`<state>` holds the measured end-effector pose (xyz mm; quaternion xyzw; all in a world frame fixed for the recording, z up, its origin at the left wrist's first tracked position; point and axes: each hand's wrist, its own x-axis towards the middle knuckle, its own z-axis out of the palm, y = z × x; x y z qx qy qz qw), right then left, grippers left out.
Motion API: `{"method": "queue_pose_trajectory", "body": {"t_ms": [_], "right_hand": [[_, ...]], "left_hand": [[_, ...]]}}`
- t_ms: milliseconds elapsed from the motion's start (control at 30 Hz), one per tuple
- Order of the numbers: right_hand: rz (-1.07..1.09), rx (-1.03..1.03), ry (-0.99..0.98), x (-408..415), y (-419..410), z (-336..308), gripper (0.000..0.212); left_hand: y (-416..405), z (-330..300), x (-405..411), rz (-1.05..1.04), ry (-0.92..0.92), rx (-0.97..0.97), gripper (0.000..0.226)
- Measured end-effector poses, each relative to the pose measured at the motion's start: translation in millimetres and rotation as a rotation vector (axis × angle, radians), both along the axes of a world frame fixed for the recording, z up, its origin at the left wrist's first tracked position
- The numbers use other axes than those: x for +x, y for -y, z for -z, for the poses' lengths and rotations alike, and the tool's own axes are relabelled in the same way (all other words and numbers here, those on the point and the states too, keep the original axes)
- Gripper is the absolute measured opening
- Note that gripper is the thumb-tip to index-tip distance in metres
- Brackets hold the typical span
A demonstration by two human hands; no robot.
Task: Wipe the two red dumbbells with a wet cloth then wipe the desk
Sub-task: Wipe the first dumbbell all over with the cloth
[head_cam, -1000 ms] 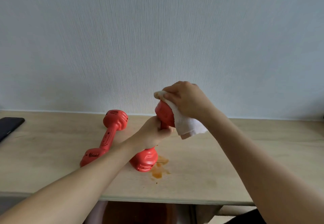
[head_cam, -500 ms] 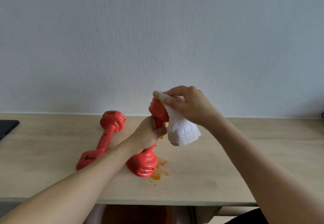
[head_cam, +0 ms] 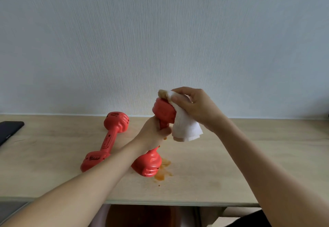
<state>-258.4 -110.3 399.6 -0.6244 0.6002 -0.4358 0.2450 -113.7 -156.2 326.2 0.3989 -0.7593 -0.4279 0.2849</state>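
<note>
Light wood desk (head_cam: 231,164) spans the lower half of the frame, front edge near the bottom; pale textured wall (head_cam: 160,40) fills the whole upper half, meeting the desk along a line just above mid-height; dark flat object (head_cam: 9,130), edge only, at the far left, can't tell what it is; orange-brown stain (head_cam: 162,172) on the desk at lower centre, touching the base of the held dumbbell and spreading to its right; a few specks below it; dark space under the desk at bottom centre, contents unclear. Lying dumbbell (head_cam: 108,142) left of centre, flat on the desk, axis diagonal from upper right to lower left, dark specks on handle and near head, no hand on it. Held dumbbell (head_cam: 158,134) at centre, standing tilted, lower head on the desk, upper head leaning up and right. Left hand (head_cam: 154,133) comes in from lower left, forearm long across the frame, fingers closed tight round the handle just below the upper head. Right hand (head_cam: 195,109) enters from lower right, wrist bent, fingers and thumb pinching the white cloth (head_cam: 185,128) against the top and right side of the upper head; cloth corner at the top is stained yellowish-brown; the rest hangs loose below the hand, clear of the desk.
</note>
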Motion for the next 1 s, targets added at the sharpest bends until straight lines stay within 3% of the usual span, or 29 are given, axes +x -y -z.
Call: {"method": "queue_pose_trajectory", "body": {"t_ms": [167, 400, 633, 733, 1000], "right_hand": [[0.107, -0.074, -0.09, -12.0, -12.3, 7.1, 0.014], [0.056, 0.006, -0.103, -20.9, -6.6, 1.8, 0.02], [-0.17, 0.153, 0.046, -8.3, 8.8, -8.8, 0.027], [-0.114, 0.081, 0.068, -7.3, 5.6, 2.1, 0.028], [-0.05, -0.028, 0.174, -23.2, -16.7, 23.7, 0.023]], "left_hand": [[5.9, 3.2, 1.3, -0.082, -0.003, 0.003, 0.026], [-2.1, 2.3, -2.5, 0.021, 0.06, -0.077, 0.03], [-3.3, 2.7, 1.3, 0.036, 0.068, -0.106, 0.041], [-2.9, 3.8, 1.1, 0.008, 0.063, -0.07, 0.027], [0.0, -0.2, 3.5, -0.024, 0.05, 0.001, 0.026]]}}
